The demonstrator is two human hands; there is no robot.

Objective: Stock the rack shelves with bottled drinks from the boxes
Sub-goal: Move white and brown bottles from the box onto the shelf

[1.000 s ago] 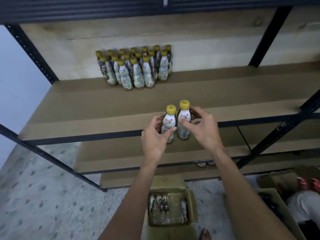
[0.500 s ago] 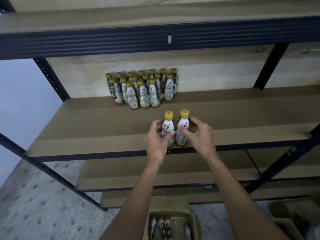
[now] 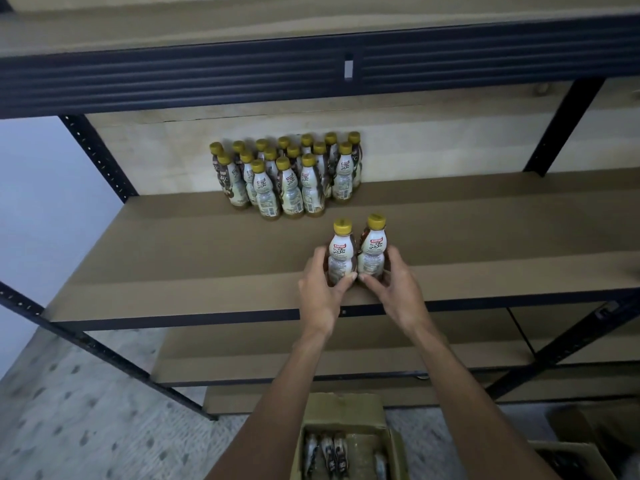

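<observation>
Hands, left (image 3: 323, 289) and right (image 3: 391, 289), each grip one upright bottle (image 3: 341, 252) on shelf (image 3: 173, 271).

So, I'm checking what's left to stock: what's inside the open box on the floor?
Three bottles lie side by side at the left of the cardboard box, a fourth bottle at the right. The frame's bottom edge cuts off the rest.

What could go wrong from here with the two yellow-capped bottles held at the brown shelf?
1. The left hand and right hand grip the left white-labelled, yellow-capped plastic bottle and its right twin low; their bases are hidden, so early release could tip them.
2. The pair is near the front edge of the brown board shelf; a slip could drop one.
3. Sliding them back could topple the packed group of matching bottles behind.
</observation>
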